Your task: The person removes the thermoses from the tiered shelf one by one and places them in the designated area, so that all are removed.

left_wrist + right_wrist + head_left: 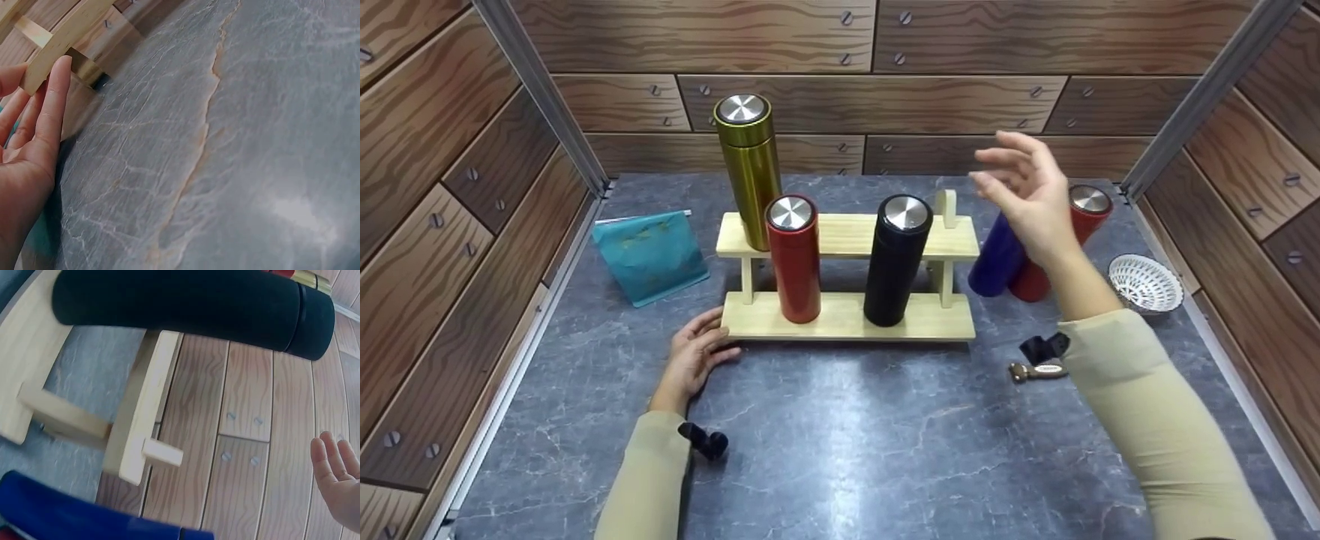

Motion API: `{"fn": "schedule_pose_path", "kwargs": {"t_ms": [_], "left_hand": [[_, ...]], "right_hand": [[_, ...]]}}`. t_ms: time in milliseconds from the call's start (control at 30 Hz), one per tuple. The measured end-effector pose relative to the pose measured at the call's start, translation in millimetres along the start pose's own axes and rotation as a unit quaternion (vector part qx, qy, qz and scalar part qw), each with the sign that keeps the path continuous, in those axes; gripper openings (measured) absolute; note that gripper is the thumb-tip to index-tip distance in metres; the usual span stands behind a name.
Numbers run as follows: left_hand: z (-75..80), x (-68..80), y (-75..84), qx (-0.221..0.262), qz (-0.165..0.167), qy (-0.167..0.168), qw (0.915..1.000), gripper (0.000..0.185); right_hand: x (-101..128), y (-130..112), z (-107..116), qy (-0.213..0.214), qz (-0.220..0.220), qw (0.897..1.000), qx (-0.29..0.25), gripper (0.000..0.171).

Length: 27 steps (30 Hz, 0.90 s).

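Mid-way through loading flasks onto the wooden rack (pixel 847 319), by the look of it. 3 already standing there: gold flask (pixel 748 169) on the upper shelf, red flask (pixel 795 259) and black flask (pixel 896 259) on the lower board. Left hand (pixel 694 360) flat against the rack's left front corner, fingers straight, steadying it. Right hand (pixel 1024 191) raised right of the rack, fingers spread loose, holding nothing. Just behind that hand, blue flask (pixel 994 262) and a second red flask (pixel 1080 217), apparently leaning together, partly hidden. Next move probably calls for lowering and wrapping round one of those 2.
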<state>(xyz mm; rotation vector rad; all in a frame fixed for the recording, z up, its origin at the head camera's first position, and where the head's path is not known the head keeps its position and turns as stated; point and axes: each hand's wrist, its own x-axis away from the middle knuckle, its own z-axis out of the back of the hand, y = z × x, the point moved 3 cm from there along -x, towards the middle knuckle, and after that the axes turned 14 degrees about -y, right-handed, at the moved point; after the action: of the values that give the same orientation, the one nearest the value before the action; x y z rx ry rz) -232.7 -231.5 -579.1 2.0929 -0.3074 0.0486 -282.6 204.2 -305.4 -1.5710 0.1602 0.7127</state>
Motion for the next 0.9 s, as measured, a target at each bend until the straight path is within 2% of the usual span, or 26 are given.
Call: {"fn": "schedule_pose_path", "kwargs": {"t_ms": [333,900], "left_hand": [[1.8,1.0,-2.3,0.007,0.005,0.004,1.0,0.053],[-1.2,-0.3,-0.2,0.018,0.0,-0.003,0.9998,0.051]], "right_hand": [[-14.9,-0.7,-30.2,-0.039,0.007,0.998,0.054,0.049],[-40.3,-14.1,-70.3,-0.077,0.016,0.995,0.063,0.049]]}}
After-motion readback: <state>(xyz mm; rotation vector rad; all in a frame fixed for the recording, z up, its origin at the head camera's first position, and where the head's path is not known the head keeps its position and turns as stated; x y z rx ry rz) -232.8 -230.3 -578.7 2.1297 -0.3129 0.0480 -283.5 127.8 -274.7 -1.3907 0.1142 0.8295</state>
